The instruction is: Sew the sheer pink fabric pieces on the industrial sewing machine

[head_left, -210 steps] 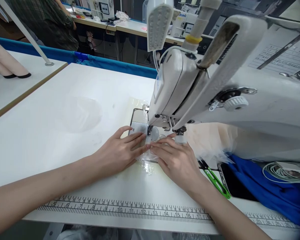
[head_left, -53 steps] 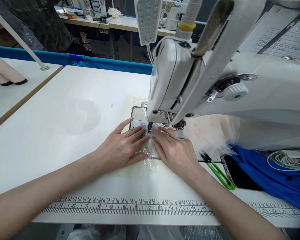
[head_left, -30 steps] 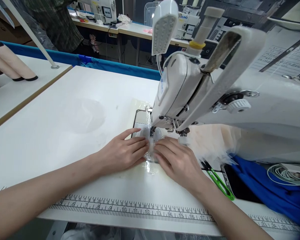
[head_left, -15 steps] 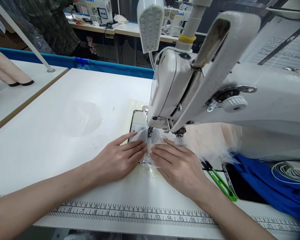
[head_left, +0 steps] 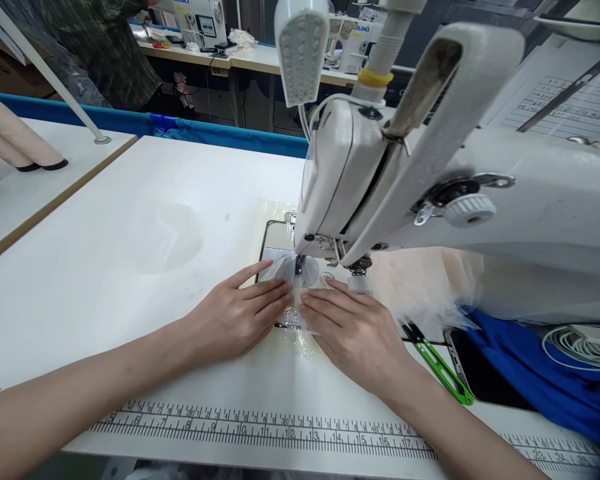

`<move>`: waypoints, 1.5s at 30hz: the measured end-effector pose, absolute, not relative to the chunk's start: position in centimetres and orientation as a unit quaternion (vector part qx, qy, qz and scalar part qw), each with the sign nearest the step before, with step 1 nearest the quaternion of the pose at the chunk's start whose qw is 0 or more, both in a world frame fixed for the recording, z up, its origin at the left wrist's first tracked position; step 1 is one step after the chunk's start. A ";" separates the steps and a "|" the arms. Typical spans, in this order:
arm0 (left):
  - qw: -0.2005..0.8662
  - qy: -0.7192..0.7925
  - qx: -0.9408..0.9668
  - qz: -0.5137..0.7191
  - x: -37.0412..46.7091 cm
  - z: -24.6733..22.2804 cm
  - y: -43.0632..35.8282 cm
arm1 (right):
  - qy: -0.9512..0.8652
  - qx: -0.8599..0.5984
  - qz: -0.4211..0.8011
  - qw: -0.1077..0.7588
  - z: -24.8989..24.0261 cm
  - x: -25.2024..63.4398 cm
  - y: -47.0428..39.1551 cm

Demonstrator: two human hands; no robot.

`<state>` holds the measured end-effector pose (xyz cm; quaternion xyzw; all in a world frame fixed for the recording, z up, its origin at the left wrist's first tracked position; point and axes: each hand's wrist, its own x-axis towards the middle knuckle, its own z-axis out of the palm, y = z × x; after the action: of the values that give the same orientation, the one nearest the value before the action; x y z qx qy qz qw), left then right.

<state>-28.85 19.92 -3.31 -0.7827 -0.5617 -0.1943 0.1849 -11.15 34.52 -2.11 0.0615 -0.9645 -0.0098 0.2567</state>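
Our left hand: palm down, fingers extended and slightly parted, gripping nothing, fingertips on a thin, clear sheet. Our right hand: palm down, fingers nearly together, fingertips on the sheet's other side; whether it pinches the edge, we cannot tell. Between our hands: a narrow gap, with the sheet running through it to the presser foot, just ahead.

Above and beside our right hand: one white sewing machine, its head low over our fingertips, limiting room there. Left of our left hand: a wide white stretch of surface, reaching back to a blue cloth border. Nearest us: a printed ruler scale along the front edge.

Right of our right hand: sheer peach fabric, green-handled snips, a dark phone and blue fabric partly overlapping it.
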 end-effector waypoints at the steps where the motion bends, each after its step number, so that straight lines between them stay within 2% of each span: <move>1: 0.182 -0.563 -0.783 -0.190 -28.9 -3.3 20.0 | -0.965 0.059 -0.011 0.256 -2.2 -11.2 34.6; 19: 0.160 -0.583 -0.769 -0.209 -28.8 -3.3 20.1 | -0.963 0.058 -0.068 0.255 -3.1 -11.4 34.6; 32: 0.201 -0.591 -0.759 -0.185 -28.6 -3.5 20.0 | -0.961 0.038 -0.077 0.264 -3.4 -11.5 34.7; 45: 0.182 -0.622 -0.744 -0.164 -28.9 -3.4 20.6 | -0.957 0.004 -0.111 0.266 -2.7 -12.4 34.7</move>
<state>-28.87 20.55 -3.44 -0.7440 -0.6215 -0.1641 0.1824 -12.36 34.72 -2.66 0.0042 -0.9574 -0.1109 0.2664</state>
